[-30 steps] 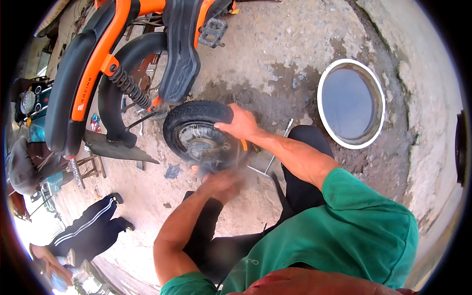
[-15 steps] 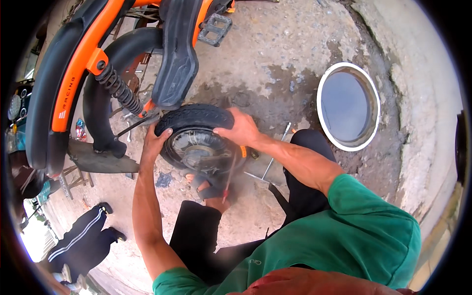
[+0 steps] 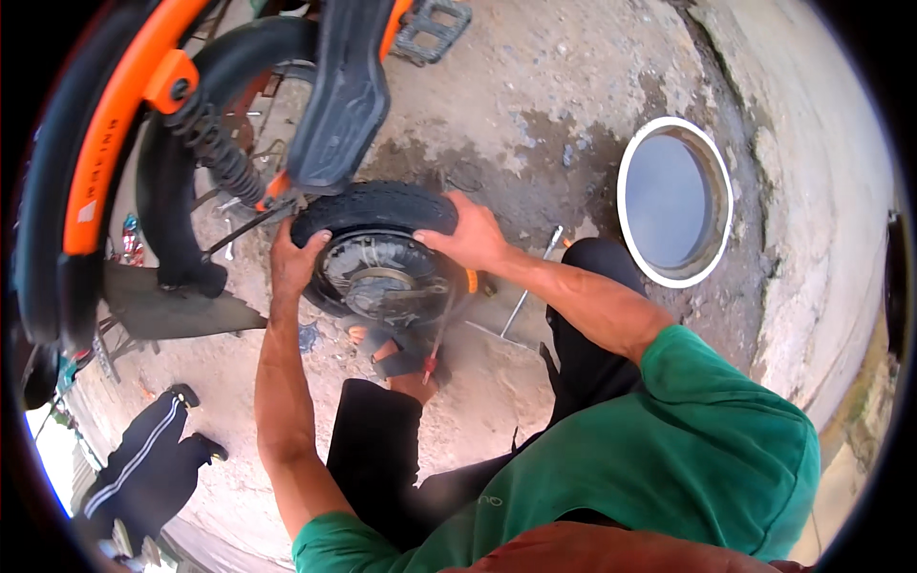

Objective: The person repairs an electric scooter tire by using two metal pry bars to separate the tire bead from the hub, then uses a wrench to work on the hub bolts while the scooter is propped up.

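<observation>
Cracking, stained concrete ground (image 3: 573, 86) spreads beneath wheel (image 3: 377, 253) and basin (image 3: 673, 201).

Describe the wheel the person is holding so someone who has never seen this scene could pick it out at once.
Start from the big orange-and-black bike at upper left; just right of its rear end, on the concrete ground, a small black-tyred wheel stands. The left hand and right hand grip its tyre. Unlike the bike's mounted wheel, it is detached, showing a grey metal hub.

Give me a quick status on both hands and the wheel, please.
Left hand and right hand both gripping small wheel. Wheel upright on concrete. Orange bike close behind.
</observation>
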Demonstrator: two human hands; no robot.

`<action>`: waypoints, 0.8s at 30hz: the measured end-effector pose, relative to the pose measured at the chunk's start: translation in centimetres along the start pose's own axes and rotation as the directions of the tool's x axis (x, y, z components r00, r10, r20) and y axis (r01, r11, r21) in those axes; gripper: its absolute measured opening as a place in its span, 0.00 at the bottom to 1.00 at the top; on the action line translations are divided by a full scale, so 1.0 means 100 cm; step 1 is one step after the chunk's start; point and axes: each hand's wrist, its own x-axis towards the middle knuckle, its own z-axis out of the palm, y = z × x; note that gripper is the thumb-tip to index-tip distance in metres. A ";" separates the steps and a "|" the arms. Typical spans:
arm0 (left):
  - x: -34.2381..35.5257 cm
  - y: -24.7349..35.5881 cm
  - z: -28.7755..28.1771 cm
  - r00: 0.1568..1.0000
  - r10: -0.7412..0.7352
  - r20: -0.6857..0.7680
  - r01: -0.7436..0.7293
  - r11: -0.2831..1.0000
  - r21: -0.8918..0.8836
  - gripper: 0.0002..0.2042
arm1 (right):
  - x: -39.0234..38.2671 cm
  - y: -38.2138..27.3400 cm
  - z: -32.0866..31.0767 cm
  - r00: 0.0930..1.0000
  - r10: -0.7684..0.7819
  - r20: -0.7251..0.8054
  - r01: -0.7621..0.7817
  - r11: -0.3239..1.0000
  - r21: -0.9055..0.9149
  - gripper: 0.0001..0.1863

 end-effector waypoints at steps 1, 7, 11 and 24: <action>0.001 -0.003 0.002 1.000 0.004 0.021 -0.003 0.999 -0.033 0.35 | -0.002 0.000 -0.002 1.000 0.026 0.009 -0.026 1.000 -0.012 0.41; 0.005 -0.008 -0.009 0.990 -0.006 0.139 0.026 0.989 -0.143 0.37 | -0.003 0.002 -0.003 1.000 0.008 0.026 -0.010 0.998 0.065 0.45; -0.010 -0.026 -0.006 0.990 0.046 0.133 -0.012 0.969 -0.248 0.42 | -0.011 0.016 0.001 1.000 0.027 -0.013 -0.025 0.992 0.121 0.50; -0.031 -0.020 0.004 0.992 -0.072 0.102 0.102 0.940 -0.325 0.40 | -0.036 0.047 0.026 0.983 0.085 -0.163 -0.047 0.973 0.227 0.49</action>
